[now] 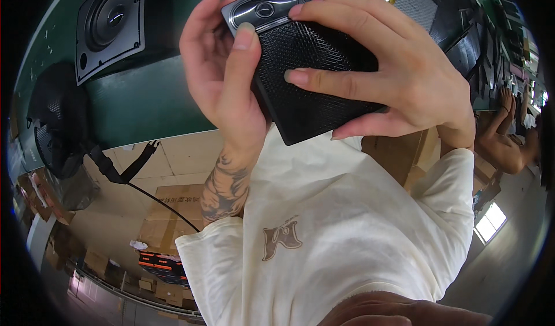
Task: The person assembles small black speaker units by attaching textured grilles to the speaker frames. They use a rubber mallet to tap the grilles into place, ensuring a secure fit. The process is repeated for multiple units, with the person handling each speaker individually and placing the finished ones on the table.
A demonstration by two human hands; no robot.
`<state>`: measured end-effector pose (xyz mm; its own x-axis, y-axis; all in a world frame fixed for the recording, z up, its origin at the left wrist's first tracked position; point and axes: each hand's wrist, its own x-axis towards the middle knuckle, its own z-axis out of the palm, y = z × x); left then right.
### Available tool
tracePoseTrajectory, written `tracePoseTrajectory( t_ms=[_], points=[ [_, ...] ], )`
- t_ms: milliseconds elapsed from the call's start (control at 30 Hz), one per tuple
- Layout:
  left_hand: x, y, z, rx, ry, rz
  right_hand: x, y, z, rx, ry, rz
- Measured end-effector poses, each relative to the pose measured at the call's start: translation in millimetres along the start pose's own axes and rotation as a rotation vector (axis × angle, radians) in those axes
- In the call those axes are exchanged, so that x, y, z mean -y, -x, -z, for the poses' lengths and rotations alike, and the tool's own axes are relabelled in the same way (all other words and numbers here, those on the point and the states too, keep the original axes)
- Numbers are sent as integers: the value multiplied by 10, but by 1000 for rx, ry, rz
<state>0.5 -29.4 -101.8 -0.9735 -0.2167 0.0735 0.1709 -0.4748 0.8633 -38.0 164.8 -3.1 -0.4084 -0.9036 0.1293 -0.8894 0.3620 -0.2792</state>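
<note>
A black speaker [283, 103] with a textured mesh grille is held up in front of me, tilted. A glossy grey strip with round drivers [265, 9] runs along its far edge. My left hand [222, 77] grips the left side, thumb pressed where the strip meets the grille and fingers partly hidden behind. My right hand [399, 65] holds it from the right, with spread fingers reaching over the grille and onto the strip. Whether the grille is fully seated cannot be made out.
On the green table [150, 100] stands a speaker box [110, 25] with a large round cone. A black bag with straps [58, 112] hangs at the left edge. Mesh panels [413, 2] lie at the far right. Cardboard boxes [159, 219] stand below; another person's arm [502, 132] shows at right.
</note>
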Motion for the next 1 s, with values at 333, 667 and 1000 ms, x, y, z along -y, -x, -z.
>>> tracePoseTrajectory(
  t_ms=[333,667,1000],
  points=[
    [-140,-61,-238,-203,39,185,-22,18,29,-5,-51,-10],
    [-90,83,-351,-189,35,69,61,-56,142,99,-41,-23],
    [40,48,-170,-24,18,-45,29,8,72,50,-78,-2]
  ],
)
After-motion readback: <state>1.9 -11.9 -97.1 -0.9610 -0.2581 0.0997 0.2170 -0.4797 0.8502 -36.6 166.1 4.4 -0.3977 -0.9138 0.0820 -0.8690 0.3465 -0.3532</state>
